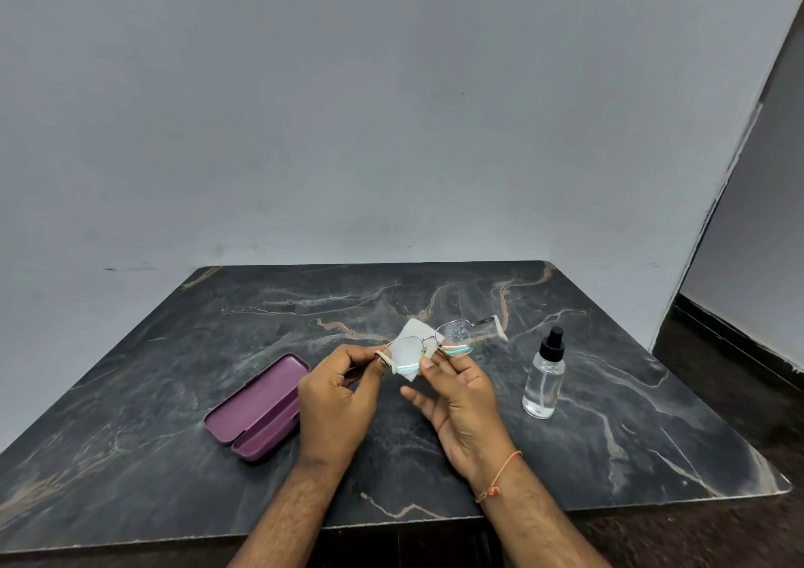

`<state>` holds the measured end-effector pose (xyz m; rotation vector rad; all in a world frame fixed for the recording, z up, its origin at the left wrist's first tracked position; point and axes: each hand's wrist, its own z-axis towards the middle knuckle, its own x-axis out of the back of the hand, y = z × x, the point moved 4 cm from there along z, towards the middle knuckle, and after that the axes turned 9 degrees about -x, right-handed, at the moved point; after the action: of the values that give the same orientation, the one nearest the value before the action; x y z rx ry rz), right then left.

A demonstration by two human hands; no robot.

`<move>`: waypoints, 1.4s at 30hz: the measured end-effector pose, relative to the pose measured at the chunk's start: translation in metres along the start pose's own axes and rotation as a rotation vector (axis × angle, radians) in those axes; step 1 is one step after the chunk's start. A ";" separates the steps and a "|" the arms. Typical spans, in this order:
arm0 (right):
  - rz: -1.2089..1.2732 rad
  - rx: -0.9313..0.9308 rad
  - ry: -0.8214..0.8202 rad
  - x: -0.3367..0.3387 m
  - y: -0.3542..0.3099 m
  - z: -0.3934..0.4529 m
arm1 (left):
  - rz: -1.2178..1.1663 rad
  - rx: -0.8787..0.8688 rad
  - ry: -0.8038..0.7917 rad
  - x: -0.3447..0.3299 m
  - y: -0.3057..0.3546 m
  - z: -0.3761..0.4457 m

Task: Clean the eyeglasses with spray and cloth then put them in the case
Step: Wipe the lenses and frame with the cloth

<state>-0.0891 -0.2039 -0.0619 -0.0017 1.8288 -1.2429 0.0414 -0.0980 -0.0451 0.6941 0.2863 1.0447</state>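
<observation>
Left hand (337,398): thumb and forefinger pinched shut on the near hinge end of the eyeglasses (430,343), where a folded temple tip shows pale. Likely a corner hold, so skin stays off the glass.

Right hand (461,398): thumb and first fingers press a white cloth (413,345) against the left-side lens, cloth behind and around it; the lower fingers hang loose and spread, not gripping. The cloth looks sandwiched over the lens so both faces get wiped at once.

Eyeglasses: held in the air above the table (435,458), between both hands, frame roughly level and tilted toward the wearer. The other lens, away from the cloth, carries visible droplets; judged sprayed and not yet wiped. Its temple sticks out open to the right.

Spray bottle (544,376): upright on the table, right of the right hand, apart from it, black cap on, clear liquid inside. Within reach if more is wanted.

Case (256,406): purple, lid open, lying flat just left of the left hand, hollow facing up. Judged set ready to receive the glasses.

Step in hand: wiping, first lens.
</observation>
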 end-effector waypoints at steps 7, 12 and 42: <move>-0.013 0.038 0.030 -0.001 -0.002 -0.001 | -0.010 0.013 0.015 0.001 0.002 0.000; -0.034 0.031 -0.051 -0.005 -0.003 -0.004 | -0.017 0.013 0.012 0.000 0.000 0.000; -0.075 -0.094 0.008 -0.008 0.004 -0.005 | -0.007 -0.057 0.033 0.005 0.007 0.002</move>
<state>-0.0857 -0.1945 -0.0588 -0.1184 1.9082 -1.2082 0.0398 -0.0917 -0.0386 0.6247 0.2857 1.0546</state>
